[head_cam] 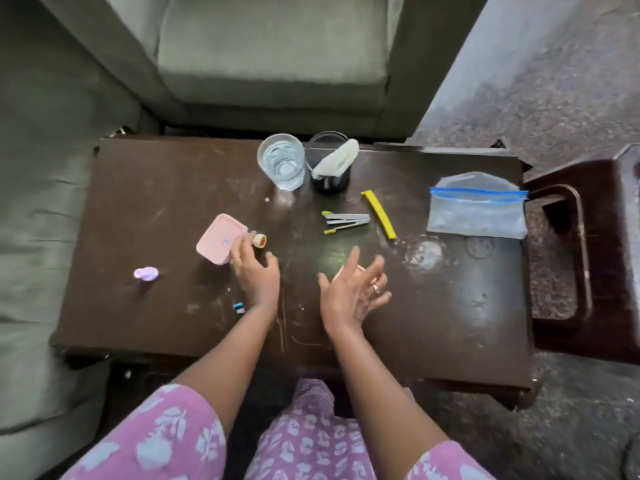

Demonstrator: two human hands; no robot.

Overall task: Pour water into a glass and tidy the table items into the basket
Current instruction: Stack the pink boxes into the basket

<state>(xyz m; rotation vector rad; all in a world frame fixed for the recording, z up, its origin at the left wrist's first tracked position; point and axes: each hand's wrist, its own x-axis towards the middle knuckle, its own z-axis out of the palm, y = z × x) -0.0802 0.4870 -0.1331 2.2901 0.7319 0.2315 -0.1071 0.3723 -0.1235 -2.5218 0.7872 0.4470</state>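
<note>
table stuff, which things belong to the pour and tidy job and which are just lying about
Job:
glass with water
black cup
pink box
small roll at left hand
stapler
yellow clip
zip bag
purple item

Lying about:
sofa
stool

I sit at a low dark-brown table (433, 323). Its top is scratched and scuffed, with pale ring marks right of centre. Beyond its far edge stands a grey-green upholstered armchair (270, 64), seat cushion facing me. A second grey-green upholstered piece (41, 237) runs along the table's left side. At the table's right end stands a dark-brown plastic stool (595, 244), its moulded handle opening toward the table. The floor (561, 84) is speckled grey-brown; a paler band of it lies beside the armchair. Light is soft and even, with a dull sheen on the table centre.
</note>
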